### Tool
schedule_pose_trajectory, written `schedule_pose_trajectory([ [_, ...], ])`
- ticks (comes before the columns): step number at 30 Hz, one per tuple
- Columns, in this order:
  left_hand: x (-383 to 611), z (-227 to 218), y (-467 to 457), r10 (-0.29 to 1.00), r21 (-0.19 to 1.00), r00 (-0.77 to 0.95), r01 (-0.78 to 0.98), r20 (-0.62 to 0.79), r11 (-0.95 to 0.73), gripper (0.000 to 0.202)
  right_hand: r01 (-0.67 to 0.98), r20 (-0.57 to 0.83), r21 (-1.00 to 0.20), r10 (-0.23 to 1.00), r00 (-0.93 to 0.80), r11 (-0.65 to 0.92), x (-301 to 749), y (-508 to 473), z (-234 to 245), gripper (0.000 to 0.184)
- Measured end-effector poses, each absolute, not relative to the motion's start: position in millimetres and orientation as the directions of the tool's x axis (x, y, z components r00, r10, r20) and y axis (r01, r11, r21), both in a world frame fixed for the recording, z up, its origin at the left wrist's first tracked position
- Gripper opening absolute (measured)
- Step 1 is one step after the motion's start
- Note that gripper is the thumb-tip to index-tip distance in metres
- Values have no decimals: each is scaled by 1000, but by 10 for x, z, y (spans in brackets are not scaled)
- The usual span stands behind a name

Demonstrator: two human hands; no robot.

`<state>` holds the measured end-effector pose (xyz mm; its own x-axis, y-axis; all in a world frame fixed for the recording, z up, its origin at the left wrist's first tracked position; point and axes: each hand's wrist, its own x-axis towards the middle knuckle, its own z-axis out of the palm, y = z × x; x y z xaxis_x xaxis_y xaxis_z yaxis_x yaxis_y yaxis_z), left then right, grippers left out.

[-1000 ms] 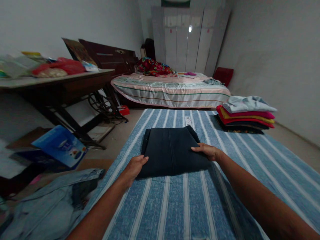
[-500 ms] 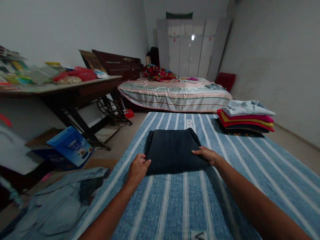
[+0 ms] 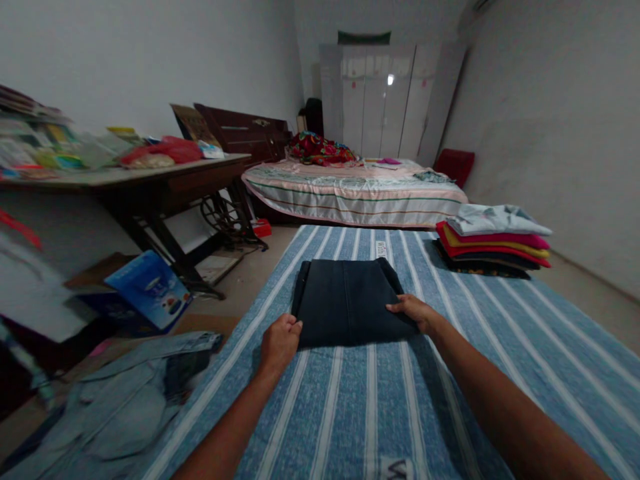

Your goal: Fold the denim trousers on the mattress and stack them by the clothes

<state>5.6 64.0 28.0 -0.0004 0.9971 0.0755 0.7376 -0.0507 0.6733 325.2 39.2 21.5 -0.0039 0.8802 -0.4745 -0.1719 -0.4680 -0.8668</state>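
Note:
A folded dark navy garment (image 3: 345, 300) lies on a blue and white striped mat (image 3: 400, 400) on the floor. My left hand (image 3: 280, 341) has its fingers curled against the garment's near left corner. My right hand (image 3: 413, 311) rests on the near right edge, fingers flat and together on the cloth. Both forearms reach in from the bottom of the view.
A stack of folded clothes (image 3: 493, 240) sits on the mat at the far right. Light denim pieces (image 3: 115, 407) lie crumpled on the floor at left, beside a blue box (image 3: 150, 287). A cluttered table (image 3: 125, 180) stands at left, a bed (image 3: 355, 190) behind.
My left hand has gone from lying flat beside the garment to curled at its corner. The view has shifted slightly; the garment stays put.

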Motion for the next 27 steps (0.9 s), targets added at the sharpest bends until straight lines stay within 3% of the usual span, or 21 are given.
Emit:
schedule_pose_trajectory([
  [8, 105, 488, 461, 996, 340, 89, 936, 27, -93, 33, -133, -477, -872, 879, 13, -471, 3242, 372, 227, 17],
  [11, 156, 625, 420, 993, 168, 115, 979, 31, -119, 29, -114, -473, -877, 880, 34, -467, 3242, 367, 228, 15],
  [14, 330, 775, 437, 966, 46, 228, 971, 122, -235, 22, -94, -470, -881, 881, 53, -465, 3236, 363, 232, 13],
  [20, 1046, 824, 791, 813, 157, 545, 802, 204, -576, 27, -53, -468, -884, 880, 85, -465, 3227, 365, 246, 19],
  [27, 1266, 356, 1125, 876, 192, 481, 859, 17, -475, 62, -48, -431, -902, 897, 95, -428, 3214, 331, 216, 22],
])
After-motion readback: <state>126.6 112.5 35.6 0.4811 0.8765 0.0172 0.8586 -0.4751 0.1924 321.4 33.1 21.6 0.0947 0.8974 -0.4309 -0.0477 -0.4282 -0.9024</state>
